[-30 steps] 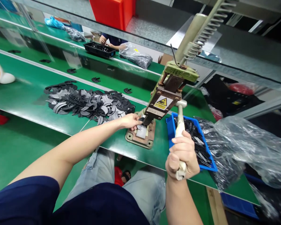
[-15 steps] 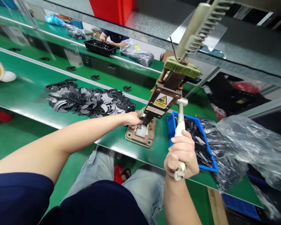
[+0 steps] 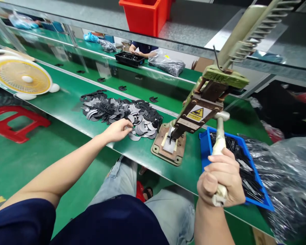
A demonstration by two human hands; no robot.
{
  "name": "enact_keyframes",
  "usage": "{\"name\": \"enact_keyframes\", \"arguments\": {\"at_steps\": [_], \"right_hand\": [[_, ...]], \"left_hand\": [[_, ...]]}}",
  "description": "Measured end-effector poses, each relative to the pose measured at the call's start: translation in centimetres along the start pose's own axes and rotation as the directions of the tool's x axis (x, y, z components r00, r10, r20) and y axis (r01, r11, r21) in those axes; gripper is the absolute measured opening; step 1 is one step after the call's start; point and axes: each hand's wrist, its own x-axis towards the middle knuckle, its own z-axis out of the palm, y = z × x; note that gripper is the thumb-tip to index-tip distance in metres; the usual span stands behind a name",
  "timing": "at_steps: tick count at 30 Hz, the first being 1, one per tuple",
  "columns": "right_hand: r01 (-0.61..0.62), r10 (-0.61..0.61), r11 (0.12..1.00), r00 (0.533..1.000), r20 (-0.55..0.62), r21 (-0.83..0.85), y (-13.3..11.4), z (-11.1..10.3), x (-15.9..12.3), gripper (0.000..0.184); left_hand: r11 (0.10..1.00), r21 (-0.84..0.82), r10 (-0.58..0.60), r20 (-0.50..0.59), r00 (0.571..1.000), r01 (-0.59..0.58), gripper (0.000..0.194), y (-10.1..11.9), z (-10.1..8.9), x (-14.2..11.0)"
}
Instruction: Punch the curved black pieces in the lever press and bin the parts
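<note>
My right hand (image 3: 221, 178) is wrapped round the pale lever handle (image 3: 219, 143) of a small hand press (image 3: 193, 115) that stands on a brown base plate (image 3: 168, 149) on the green bench. My left hand (image 3: 117, 130) rests at the near edge of a spread pile of dark crescent-shaped flat pieces (image 3: 122, 112), fingers curled onto one of them; whether it grips the piece I cannot make out. A pale pad lies on the base plate under the press head.
A blue tray (image 3: 206, 149) of black parts sits right of the press, with clear plastic bags (image 3: 290, 170) beyond. A small fan (image 3: 22, 75) stands far left, a red stool (image 3: 12, 122) below. A red bin (image 3: 145, 15) sits on the shelf. Another person's hands work at a black tray (image 3: 129, 58).
My left hand has left the press base and moved left to the pile of crescent pieces. The view has swung left. My right hand still holds the lever.
</note>
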Motion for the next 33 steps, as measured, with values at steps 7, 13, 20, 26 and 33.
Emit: {"name": "enact_keyframes", "arguments": {"at_steps": [7, 13, 20, 26, 33], "right_hand": [[0.007, -0.007, 1.0, 1.0, 0.018, -0.009, -0.1, -0.2, 0.2, 0.02], [0.005, -0.004, 1.0, 1.0, 0.025, -0.018, -0.2, -0.2, 0.3, 0.018], [0.016, -0.015, 1.0, 1.0, 0.02, -0.024, 0.0, -0.1, 0.2, 0.021], [-0.006, 0.007, 1.0, 0.999, 0.032, -0.026, -0.2, -0.3, 0.3, 0.02], [-0.02, 0.022, 0.999, 0.999, 0.038, -0.038, -0.7, -0.2, 0.3, 0.022]], "left_hand": [[0.936, 0.274, 0.164, 0.214, 0.963, -0.22, 0.04, -0.2, 2.5, -2.3], [0.931, 0.182, 0.265, 0.251, 0.931, -0.315, 0.038, 0.6, 3.0, -3.2], [0.957, 0.278, 0.026, 0.182, 0.983, -0.077, 0.052, 1.2, 4.7, -3.8], [0.981, 0.192, -0.03, 0.226, 0.974, -0.015, 0.054, 2.0, 5.5, -2.6], [0.981, 0.189, -0.018, 0.248, 0.969, -0.03, 0.032, 2.8, 6.8, -2.0]]}}
